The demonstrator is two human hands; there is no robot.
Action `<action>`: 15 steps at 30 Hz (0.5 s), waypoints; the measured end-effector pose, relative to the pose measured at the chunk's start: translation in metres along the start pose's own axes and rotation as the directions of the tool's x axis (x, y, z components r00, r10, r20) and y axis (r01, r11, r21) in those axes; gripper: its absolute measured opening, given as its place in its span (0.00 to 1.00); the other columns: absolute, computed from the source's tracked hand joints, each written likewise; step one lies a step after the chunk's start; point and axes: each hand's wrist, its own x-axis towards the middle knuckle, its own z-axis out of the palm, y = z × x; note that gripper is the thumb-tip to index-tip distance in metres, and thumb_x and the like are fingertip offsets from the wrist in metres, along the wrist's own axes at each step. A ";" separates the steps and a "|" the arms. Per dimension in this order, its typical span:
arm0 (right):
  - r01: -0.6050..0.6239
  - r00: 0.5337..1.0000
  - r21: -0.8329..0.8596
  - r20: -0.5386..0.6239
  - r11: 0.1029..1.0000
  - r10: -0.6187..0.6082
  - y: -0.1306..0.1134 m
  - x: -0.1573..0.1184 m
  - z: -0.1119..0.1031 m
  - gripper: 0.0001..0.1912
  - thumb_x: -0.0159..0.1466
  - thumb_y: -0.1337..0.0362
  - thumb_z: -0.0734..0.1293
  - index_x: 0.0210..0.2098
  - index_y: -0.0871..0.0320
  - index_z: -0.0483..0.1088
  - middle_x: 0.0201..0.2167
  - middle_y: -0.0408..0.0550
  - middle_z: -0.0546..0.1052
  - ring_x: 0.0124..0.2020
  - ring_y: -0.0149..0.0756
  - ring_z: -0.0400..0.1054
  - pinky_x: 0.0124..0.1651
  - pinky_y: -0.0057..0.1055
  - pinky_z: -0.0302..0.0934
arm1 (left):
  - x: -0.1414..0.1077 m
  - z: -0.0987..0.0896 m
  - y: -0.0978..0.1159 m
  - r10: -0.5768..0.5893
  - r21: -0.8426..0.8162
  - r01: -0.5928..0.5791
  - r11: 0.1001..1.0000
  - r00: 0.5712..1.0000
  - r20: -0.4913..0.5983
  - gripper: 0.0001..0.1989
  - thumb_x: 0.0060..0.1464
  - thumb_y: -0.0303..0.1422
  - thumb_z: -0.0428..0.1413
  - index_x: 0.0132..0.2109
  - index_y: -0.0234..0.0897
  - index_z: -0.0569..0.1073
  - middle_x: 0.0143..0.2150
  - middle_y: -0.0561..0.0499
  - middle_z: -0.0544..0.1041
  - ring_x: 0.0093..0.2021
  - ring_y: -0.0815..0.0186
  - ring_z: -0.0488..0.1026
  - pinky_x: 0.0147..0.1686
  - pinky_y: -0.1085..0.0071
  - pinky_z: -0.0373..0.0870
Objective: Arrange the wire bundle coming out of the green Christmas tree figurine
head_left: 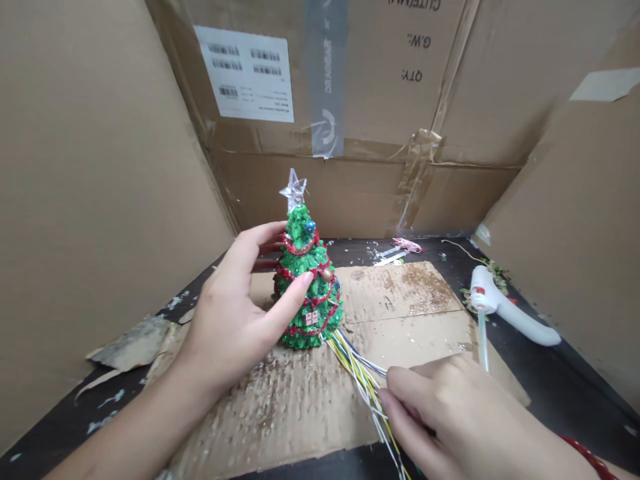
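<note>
While the small glittered green Christmas tree (pixel 307 287) stood upright near the middle of a cardboard sheet (pixel 400 293), the left hand (pixel 233 313) held it from the 9 o'clock side, spread wide, with the thumb (pixel 295 293) pressed on its front and the fingers (pixel 265 248) reaching behind it. A clear plastic star (pixel 293 190) topped the tree, and red tinsel garlands circled its green body. A bundle of yellow, white and blue wires (pixel 357 367) ran out from its base toward 5 o'clock, into the right hand (pixel 450 417), whose fingers closed together and pinched the strands. A red bracelet (pixel 590 457) circled that wrist. At 3 o'clock, a white hot glue gun (pixel 500 307) lay on the dark table (pixel 520 393) beside the sheet, a clear glue stick (pixel 483 340) standing out from it. Toward 1 o'clock lay pale strips tangled with pink thread (pixel 395 251). A torn cardboard scrap (pixel 133 343) sat at 8 o'clock, and cardboard box walls (pixel 115 167) enclosed everything, with a barcode label (pixel 244 73) at 12 o'clock.
</note>
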 end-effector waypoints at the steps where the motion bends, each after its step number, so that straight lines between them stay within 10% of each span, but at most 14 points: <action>1: -0.022 0.998 0.001 0.051 1.000 0.022 0.000 0.001 0.000 0.11 0.62 0.69 0.58 0.23 0.58 0.57 0.16 0.39 0.63 0.16 0.29 0.46 0.23 0.31 0.37 | 0.000 0.000 0.000 0.002 0.000 -0.002 1.000 1.000 0.001 0.26 0.49 0.44 0.58 0.55 0.53 0.64 0.52 0.55 0.71 0.47 0.62 0.72 0.55 0.54 0.71; 15: -0.021 0.968 -0.135 0.246 0.991 0.054 -0.006 0.006 -0.005 0.10 0.56 0.72 0.61 0.19 0.58 0.63 0.13 0.38 0.62 0.12 0.28 0.38 0.18 0.30 0.31 | -0.001 0.001 -0.002 0.030 0.013 -0.030 0.999 1.000 0.003 0.26 0.49 0.44 0.58 0.56 0.54 0.63 0.52 0.57 0.71 0.47 0.63 0.72 0.55 0.56 0.72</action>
